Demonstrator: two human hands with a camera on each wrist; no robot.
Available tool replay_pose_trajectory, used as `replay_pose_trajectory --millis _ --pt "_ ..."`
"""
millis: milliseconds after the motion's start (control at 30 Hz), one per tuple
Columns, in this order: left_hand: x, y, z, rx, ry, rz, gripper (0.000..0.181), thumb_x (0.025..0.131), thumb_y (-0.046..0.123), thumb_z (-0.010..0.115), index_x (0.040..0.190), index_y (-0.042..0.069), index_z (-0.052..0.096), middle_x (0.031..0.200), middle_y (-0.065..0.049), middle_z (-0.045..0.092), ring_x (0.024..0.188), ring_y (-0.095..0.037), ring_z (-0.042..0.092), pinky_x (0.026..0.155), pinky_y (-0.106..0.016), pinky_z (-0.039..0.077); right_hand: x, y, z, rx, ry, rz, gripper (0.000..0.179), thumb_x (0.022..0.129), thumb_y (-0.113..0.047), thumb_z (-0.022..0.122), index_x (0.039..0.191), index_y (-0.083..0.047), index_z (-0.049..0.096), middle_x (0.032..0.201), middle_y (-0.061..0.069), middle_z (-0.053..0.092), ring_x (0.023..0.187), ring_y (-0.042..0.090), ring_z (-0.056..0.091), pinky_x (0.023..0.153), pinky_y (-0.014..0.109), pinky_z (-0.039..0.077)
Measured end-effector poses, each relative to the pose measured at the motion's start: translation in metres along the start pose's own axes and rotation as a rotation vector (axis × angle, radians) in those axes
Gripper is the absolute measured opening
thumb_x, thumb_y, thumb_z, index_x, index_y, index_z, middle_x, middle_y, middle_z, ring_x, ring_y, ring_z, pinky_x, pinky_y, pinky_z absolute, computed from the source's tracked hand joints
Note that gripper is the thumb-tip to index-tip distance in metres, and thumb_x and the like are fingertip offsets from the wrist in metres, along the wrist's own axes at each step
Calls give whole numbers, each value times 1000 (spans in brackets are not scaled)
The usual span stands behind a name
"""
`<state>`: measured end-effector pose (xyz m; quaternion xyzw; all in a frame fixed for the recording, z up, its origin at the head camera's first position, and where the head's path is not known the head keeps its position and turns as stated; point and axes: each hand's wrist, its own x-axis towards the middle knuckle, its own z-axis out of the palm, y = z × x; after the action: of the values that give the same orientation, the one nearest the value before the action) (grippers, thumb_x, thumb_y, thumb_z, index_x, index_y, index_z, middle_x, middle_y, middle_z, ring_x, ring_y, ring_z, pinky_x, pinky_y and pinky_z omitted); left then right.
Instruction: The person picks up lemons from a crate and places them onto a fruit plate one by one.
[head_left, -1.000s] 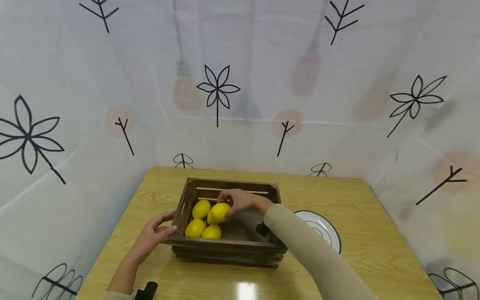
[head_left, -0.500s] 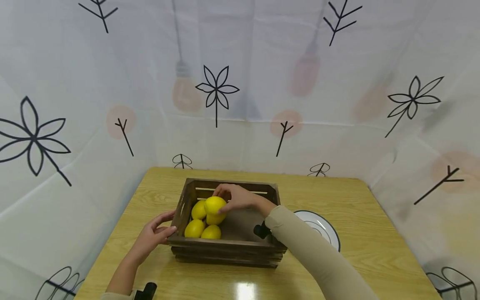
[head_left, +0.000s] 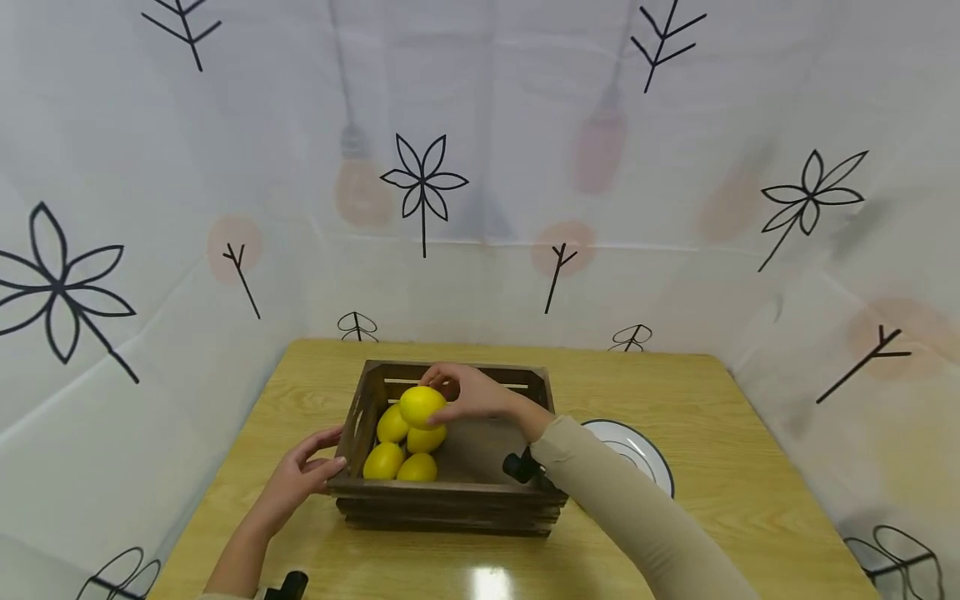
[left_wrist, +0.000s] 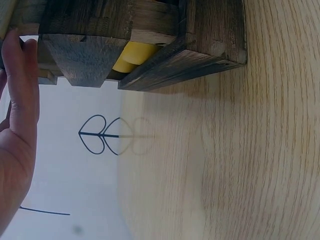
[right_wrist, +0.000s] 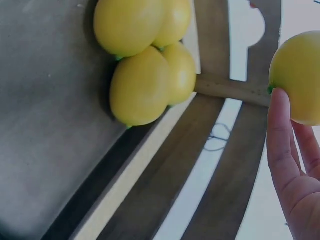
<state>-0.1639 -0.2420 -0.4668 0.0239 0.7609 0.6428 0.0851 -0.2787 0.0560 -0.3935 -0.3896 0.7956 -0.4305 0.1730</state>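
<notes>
A brown wooden crate [head_left: 450, 502] stands on the table, with several yellow lemons [head_left: 383, 460] grouped in its left part. My right hand [head_left: 472, 392] pinches another lemon [head_left: 422, 407] between thumb and fingers, above the others. The right wrist view shows this held lemon [right_wrist: 300, 77] at the right edge, green tip at the thumb, and the grouped lemons [right_wrist: 140, 85] below on the crate floor. My left hand [head_left: 296, 475] rests against the crate's left side, thumb at the near corner. In the left wrist view, the left hand's straight fingers [left_wrist: 22, 75] touch the crate's slatted side [left_wrist: 82, 55].
A white plate [head_left: 654, 457] with a dark rim lies right of the crate, partly covered by the right sleeve [head_left: 600, 475]. A pale patterned cloth [head_left: 480, 292] hangs behind the wooden table [head_left: 720, 433] and along its sides.
The right hand has lifted the lemon up and slightly left, off the group. The left hand keeps its place at the crate's side. The head view has shifted slightly.
</notes>
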Motion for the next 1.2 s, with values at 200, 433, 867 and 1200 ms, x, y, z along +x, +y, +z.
replay_pose_trajectory --millis 200,433,867,1200 --pt "-1 -1 -1 2 2 -1 54 92 19 61 140 8 40 137 -20 39 99 -12 60 73 -39 50 -5 -5 -1 24 66 10 45 76 -20 76 117 -16 56 111 1 57 89 17 57 78 33 46" --pt "-2 -1 -1 -1 -3 0 54 92 19 61 140 8 40 137 -20 38 98 -12 60 72 -39 50 -10 -7 -3 24 110 29 47 77 -24 76 118 -15 55 108 1 57 90 15 56 80 33 46" --pt "-2 -1 0 -8 -9 2 54 92 19 60 141 7 39 138 -21 38 98 -12 60 72 -38 50 -22 -16 -6 63 183 9 49 77 -19 77 120 -11 54 109 6 57 90 19 57 90 45 41" --pt "-4 0 1 -15 -4 1 55 92 19 60 141 6 39 137 -21 38 98 -12 60 72 -38 50 -33 -26 -10 124 234 29 50 76 -13 77 121 -12 54 111 7 54 94 22 58 86 38 46"
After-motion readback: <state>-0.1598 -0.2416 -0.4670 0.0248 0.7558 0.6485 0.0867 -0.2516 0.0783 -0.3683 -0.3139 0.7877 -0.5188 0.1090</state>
